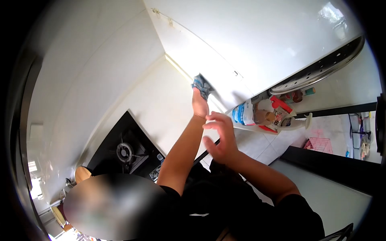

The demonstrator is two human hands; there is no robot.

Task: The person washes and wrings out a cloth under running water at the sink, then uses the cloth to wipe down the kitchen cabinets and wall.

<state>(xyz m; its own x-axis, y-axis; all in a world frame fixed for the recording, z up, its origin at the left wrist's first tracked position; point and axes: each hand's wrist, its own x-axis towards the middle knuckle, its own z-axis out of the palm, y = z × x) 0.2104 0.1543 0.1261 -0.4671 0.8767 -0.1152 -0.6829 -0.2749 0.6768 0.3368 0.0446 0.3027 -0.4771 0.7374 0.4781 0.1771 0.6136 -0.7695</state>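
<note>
A crumpled grey-blue cloth (202,86) is pressed against the white wall panel (219,60), beside the pale counter's edge. My left hand (200,103) grips it, with the arm stretched out over the counter (161,96). Nearer to me and to the right, my right hand (221,134) is raised close to my left wrist. Its fingers are curved and apart, and nothing is in them.
A black gas stove (124,152) lies at the left. On the right, a shelf holds a blue-and-white package (243,113), a white spray bottle (295,122) and a red item (280,104). A perforated metal tray (321,66) hangs above them. A pink wire basket (318,144) stands beyond.
</note>
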